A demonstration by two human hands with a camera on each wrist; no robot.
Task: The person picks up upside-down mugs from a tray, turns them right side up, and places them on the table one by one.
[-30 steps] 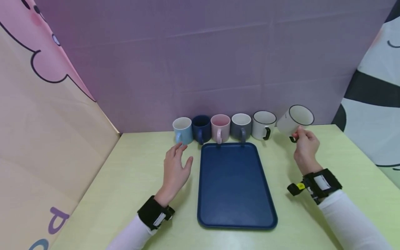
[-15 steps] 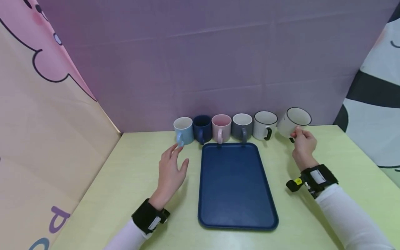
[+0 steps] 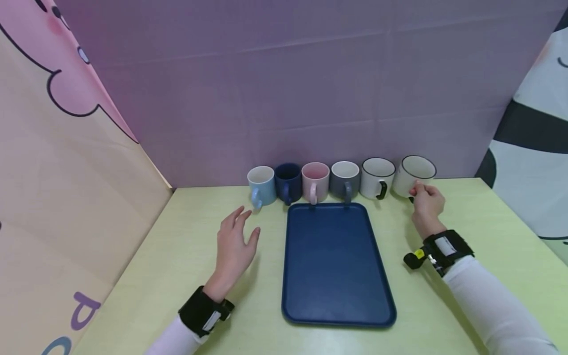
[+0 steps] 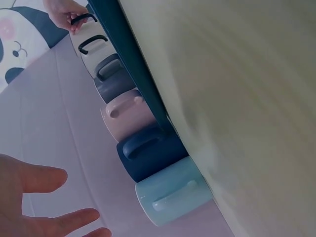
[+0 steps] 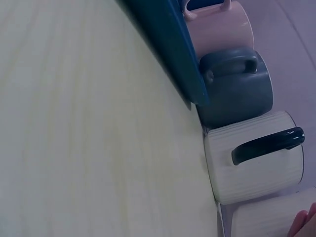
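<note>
At the right end of a row of mugs, my right hand pinches the black handle of a white mug with a dark rim. That mug leans slightly and stands close beside another white mug with a black handle. Leftward follow a grey mug, a pink mug, a navy mug and a light blue mug. My left hand hovers over the table, fingers spread and holding nothing, nearest the light blue mug. The left wrist view shows its fingers apart from the mugs.
A dark blue tray lies on the pale yellow-green table, its far edge close to the mugs' handles. Behind the row rises a purple backdrop. Printed cloth panels flank the table.
My right hand has lowered the white mug and brought it left towards its neighbour, making it more upright. My left hand has drawn back left, away from the light blue mug.
</note>
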